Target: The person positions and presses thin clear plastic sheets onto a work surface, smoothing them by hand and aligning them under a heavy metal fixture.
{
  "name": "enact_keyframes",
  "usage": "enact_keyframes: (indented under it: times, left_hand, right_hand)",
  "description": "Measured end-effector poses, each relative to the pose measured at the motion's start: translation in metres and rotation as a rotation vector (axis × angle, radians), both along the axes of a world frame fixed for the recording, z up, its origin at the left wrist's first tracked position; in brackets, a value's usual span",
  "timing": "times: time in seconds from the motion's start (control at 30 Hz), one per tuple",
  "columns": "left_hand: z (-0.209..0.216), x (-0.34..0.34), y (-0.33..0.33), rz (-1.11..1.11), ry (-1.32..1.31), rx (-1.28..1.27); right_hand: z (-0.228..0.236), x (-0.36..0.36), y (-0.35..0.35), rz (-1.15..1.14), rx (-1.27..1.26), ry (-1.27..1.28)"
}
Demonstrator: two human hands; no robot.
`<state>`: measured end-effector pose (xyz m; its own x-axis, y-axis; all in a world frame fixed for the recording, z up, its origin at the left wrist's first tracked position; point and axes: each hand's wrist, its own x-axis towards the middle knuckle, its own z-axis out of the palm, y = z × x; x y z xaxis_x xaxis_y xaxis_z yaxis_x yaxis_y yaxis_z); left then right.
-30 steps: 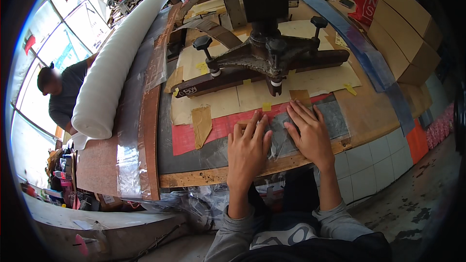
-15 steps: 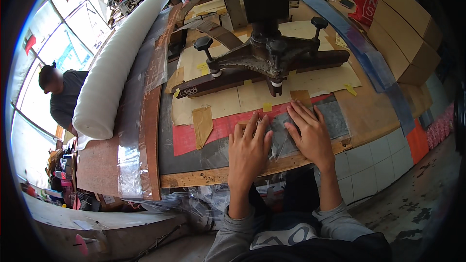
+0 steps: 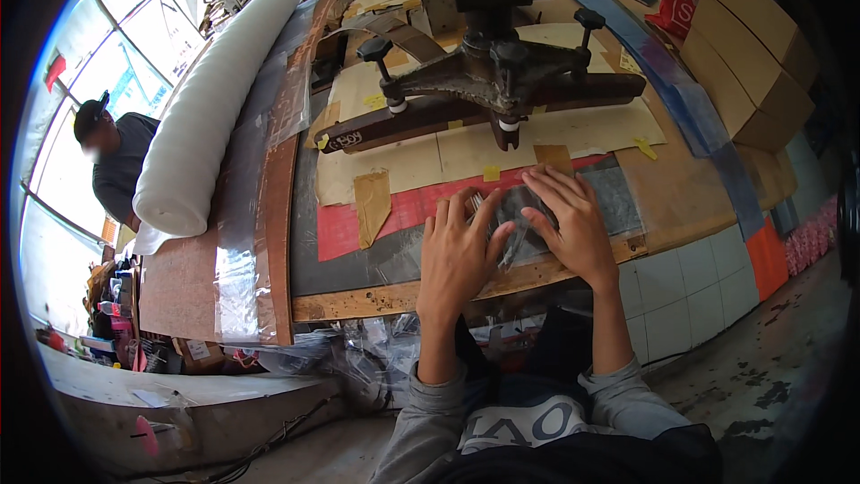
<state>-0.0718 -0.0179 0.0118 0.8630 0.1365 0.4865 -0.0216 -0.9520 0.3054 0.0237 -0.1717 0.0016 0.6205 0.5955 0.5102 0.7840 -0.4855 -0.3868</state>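
My left hand (image 3: 461, 255) rests near the table's front edge, fingers apart and bent, over a thin clear plastic sheet (image 3: 515, 226). My right hand (image 3: 569, 231) lies on the other side of that sheet, fingers stretched out and thumb apart. Neither hand visibly grips anything. Beneath them are a red strip (image 3: 345, 226) and a dark grey mat (image 3: 327, 278). Just beyond the fingertips lies a cream board (image 3: 412, 161) with tape pieces on it. Above the board stands a dark metal press head (image 3: 493, 90) with a long bar. The plastic's outline is hard to make out.
A white foam roll (image 3: 215, 108) lies along the left on a brown board (image 3: 179, 296). Behind it is another person (image 3: 121, 157). Cardboard boxes (image 3: 743, 63) stand at the right, beside a blue strip (image 3: 681, 99). Loose plastic (image 3: 372, 350) hangs below the table edge.
The whole view has shifted, so the table sits higher in the picture. My left thumb and fingers have spread a little. My right hand stays at nearly the same place on the table.
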Motion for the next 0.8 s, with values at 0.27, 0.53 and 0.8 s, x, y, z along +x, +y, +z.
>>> enact_keyframes:
  times: [0.27, 0.53, 0.8]
  left_hand:
    - [0.000, -0.001, 0.000, -0.042, 0.005, -0.069]
    - [0.005, -0.004, -0.002, -0.028, 0.018, -0.044]
    - [0.015, -0.026, 0.004, -0.188, 0.143, -0.166]
  right_hand:
    - [0.007, -0.001, -0.005, 0.216, 0.237, 0.204]
    - [0.009, -0.002, -0.006, 0.225, 0.387, 0.178]
    - [0.018, -0.005, -0.014, 0.091, 0.518, 0.219]
